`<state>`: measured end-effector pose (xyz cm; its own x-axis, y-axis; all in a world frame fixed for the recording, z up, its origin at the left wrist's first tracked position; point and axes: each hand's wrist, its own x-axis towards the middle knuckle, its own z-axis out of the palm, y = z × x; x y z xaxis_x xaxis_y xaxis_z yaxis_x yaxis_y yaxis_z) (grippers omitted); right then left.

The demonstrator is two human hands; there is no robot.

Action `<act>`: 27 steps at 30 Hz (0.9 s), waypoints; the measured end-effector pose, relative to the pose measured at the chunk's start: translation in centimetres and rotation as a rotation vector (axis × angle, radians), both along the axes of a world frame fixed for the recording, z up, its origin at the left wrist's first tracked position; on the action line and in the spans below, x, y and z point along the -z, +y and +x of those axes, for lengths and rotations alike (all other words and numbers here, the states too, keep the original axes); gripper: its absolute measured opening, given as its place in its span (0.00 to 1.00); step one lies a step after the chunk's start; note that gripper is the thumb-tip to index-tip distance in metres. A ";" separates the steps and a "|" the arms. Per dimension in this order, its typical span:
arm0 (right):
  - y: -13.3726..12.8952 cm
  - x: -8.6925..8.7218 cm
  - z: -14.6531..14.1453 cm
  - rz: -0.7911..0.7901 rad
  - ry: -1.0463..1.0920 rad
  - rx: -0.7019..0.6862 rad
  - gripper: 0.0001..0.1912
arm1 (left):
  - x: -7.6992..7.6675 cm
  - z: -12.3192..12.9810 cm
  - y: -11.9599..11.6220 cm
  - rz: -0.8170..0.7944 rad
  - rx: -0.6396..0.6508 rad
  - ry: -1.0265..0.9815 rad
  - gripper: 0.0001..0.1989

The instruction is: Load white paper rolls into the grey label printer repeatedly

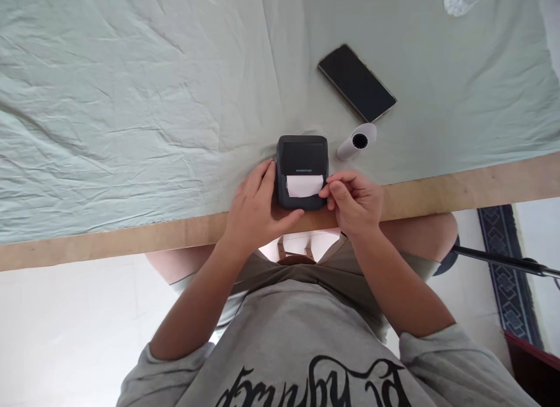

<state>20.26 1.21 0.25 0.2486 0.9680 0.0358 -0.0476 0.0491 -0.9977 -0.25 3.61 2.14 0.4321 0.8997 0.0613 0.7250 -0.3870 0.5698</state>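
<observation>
A small black label printer [303, 156] sits at the table's near edge, with a strip of white paper [305, 186] sticking out of its front slot. My left hand [252, 211] is wrapped round the printer's left side, fingers along the wall and thumb at the front edge. On the other side, my right hand [355, 202] is closed, its fingers curled and a fingertip at the right corner of the paper. Whether those fingers pinch the paper cannot be made out. Just behind the right hand lies a white paper roll [349, 150] with a dark, round core end.
A black smartphone [356, 83] in a case lies beyond the roll. Crumpled clear plastic [459, 0] is at the far right. A pale green cloth [153, 104] covers the table up to its wooden front edge [472, 181]. Below it are my legs.
</observation>
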 end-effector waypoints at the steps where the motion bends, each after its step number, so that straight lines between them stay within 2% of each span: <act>1: 0.0 0.0 0.0 0.010 -0.014 -0.007 0.19 | 0.2 0.0 -0.1 0.014 0.003 0.019 0.48; 5: 0.2 0.3 0.1 0.108 -0.098 0.049 0.23 | 0.7 0.2 -0.2 0.025 -0.013 0.075 0.57; 7: 0.3 0.4 0.0 0.158 -0.192 0.081 0.22 | 0.8 0.3 -0.1 0.016 -0.019 0.091 0.58; 9: 0.4 0.5 -0.2 0.152 -0.304 0.075 0.17 | 0.8 0.3 -0.1 0.015 -0.022 0.098 0.58; 11: 0.3 0.5 -0.2 0.100 -0.382 0.018 0.17 | 0.7 0.3 0.0 0.018 -0.027 0.098 0.57; 15: -0.2 0.2 -0.2 0.069 -0.376 -0.078 0.23 | 0.6 0.2 0.1 0.019 -0.029 0.070 0.57; 23: -0.6 0.2 0.0 0.062 -0.390 -0.125 0.25 | 0.6 0.4 0.4 0.031 -0.076 0.010 0.49; 27: -0.7 0.7 0.1 0.099 -0.387 -0.127 0.26 | 0.4 0.4 0.4 0.020 -0.068 -0.004 0.50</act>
<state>20.33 0.55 -0.47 0.0776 0.9772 0.1976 0.3180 0.1636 -0.9339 0.18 3.99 1.73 0.3702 0.9254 0.0817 0.7473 -0.3489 0.5655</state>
